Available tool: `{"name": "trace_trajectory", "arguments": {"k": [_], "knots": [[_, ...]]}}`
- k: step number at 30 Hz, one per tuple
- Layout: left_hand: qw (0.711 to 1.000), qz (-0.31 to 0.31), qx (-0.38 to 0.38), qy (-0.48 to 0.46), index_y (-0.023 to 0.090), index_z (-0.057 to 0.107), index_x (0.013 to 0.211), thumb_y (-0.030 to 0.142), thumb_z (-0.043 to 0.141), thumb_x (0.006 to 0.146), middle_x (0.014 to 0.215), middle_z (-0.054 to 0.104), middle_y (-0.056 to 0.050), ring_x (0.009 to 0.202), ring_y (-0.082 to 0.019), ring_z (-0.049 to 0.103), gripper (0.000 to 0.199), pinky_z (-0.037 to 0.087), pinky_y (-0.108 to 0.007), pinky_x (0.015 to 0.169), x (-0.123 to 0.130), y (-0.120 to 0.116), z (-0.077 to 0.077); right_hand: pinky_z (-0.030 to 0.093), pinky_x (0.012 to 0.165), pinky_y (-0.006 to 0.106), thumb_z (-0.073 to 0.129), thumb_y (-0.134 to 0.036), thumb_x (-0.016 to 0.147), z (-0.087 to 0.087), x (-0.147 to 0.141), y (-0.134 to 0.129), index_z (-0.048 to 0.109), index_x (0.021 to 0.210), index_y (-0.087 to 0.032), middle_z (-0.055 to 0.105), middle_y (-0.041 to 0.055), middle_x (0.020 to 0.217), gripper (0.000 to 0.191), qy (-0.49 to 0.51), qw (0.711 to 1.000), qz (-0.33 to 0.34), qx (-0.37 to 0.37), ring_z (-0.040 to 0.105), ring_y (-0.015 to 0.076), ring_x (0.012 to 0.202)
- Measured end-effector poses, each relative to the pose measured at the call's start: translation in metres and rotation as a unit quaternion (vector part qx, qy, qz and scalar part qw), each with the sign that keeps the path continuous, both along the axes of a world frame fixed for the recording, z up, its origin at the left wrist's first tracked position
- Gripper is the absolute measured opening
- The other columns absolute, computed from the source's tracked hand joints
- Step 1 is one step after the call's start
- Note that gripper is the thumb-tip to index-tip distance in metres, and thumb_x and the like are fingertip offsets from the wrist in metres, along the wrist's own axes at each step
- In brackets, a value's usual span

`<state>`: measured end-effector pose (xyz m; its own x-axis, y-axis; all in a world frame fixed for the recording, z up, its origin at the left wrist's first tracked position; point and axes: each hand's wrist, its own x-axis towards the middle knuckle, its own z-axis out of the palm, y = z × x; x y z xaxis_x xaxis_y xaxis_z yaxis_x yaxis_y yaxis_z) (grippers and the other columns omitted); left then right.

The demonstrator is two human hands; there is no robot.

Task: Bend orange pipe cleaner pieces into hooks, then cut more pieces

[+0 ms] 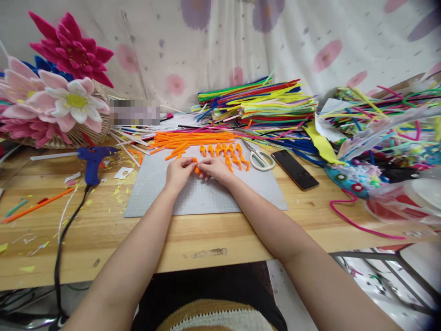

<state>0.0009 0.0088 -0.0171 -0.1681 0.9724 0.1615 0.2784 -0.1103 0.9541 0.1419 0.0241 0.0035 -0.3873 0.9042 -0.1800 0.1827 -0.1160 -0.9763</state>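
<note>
Between the fingertips of both hands is a short piece of orange pipe cleaner, partly hidden by the fingers. My left hand pinches it from the left, and my right hand closes on it from the right. Both hands are above a grey cutting mat. Just beyond my right hand lie several twisted orange pipe cleaner shapes in rows. Straight orange pipe cleaners are bunched along the mat's far edge. White-handled scissors rest at the mat's right side.
A blue glue gun with a black cord sits at left, near fabric-like flowers. A phone lies right of the scissors. Coloured pipe cleaner bundles are piled at the back. A clear plastic container stands at right.
</note>
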Motion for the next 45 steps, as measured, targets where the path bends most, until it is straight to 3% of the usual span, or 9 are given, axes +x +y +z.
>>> {"name": "trace_trajectory", "arguments": {"k": [9,16,23,31,40,45], "knots": [[0.999,0.027,-0.008,0.037,0.016,0.07,0.084,0.025,0.063,0.063,0.075,0.069,-0.004,0.065,-0.015,0.063,0.024,0.051,-0.027,0.063,-0.001,0.003,-0.003,0.044,0.038,0.016,0.051,-0.012,0.075,0.005,-0.006,-0.002,0.059,0.063,-0.013,0.056,-0.0025,0.044,0.015,-0.029,0.999,-0.04,-0.015,0.053,0.0069,0.038],[0.994,0.002,0.071,0.085,0.017,0.07,0.083,0.024,0.061,0.066,0.078,0.07,-0.003,0.072,-0.014,0.062,0.02,0.048,-0.024,0.062,0.002,-0.004,0.008,0.045,0.04,0.016,0.055,-0.014,0.076,-0.002,-0.004,-0.002,0.059,0.069,-0.014,0.057,-0.0031,0.049,0.007,0.034,0.998,-0.055,0.002,0.054,0.0064,0.042],[0.992,0.045,0.071,0.095,0.017,0.068,0.08,0.02,0.06,0.066,0.077,0.068,-0.003,0.071,-0.013,0.06,0.017,0.047,-0.024,0.067,0.011,-0.01,0.016,0.044,0.043,0.016,0.058,-0.021,0.074,-0.007,-0.004,-0.001,0.061,0.073,-0.015,0.058,-0.0024,0.053,0.006,0.023,0.998,-0.057,0.029,0.055,0.0067,0.047],[0.995,0.092,0.024,0.041,0.016,0.063,0.078,0.019,0.059,0.065,0.076,0.066,-0.003,0.068,-0.014,0.06,0.015,0.047,-0.027,0.067,0.022,-0.009,0.009,0.043,0.052,0.02,0.055,-0.024,0.069,-0.014,-0.007,-0.003,0.058,0.068,-0.017,0.06,-0.0003,0.062,0.008,-0.098,0.974,-0.118,0.165,0.056,0.0107,0.058],[0.994,0.078,0.067,-0.046,0.017,0.056,0.072,0.014,0.056,0.06,0.071,0.059,0.001,0.064,-0.009,0.054,0.012,0.045,-0.023,0.067,0.021,-0.004,0.001,0.041,0.057,0.021,0.057,-0.021,0.065,-0.009,-0.007,-0.005,0.055,0.069,-0.017,0.058,-0.0021,0.062,0.006,-0.103,0.971,-0.077,0.2,0.052,0.0087,0.057],[0.992,0.083,0.006,-0.099,0.017,0.053,0.072,0.013,0.055,0.057,0.064,0.055,0.003,0.056,-0.008,0.051,0.015,0.044,-0.022,0.055,0.024,-0.005,0.005,0.04,0.06,0.022,0.055,-0.018,0.065,-0.007,-0.007,-0.009,0.055,0.071,-0.018,0.059,-0.0011,0.066,0.006,-0.162,0.945,-0.096,0.268,0.053,0.0104,0.061]]}}
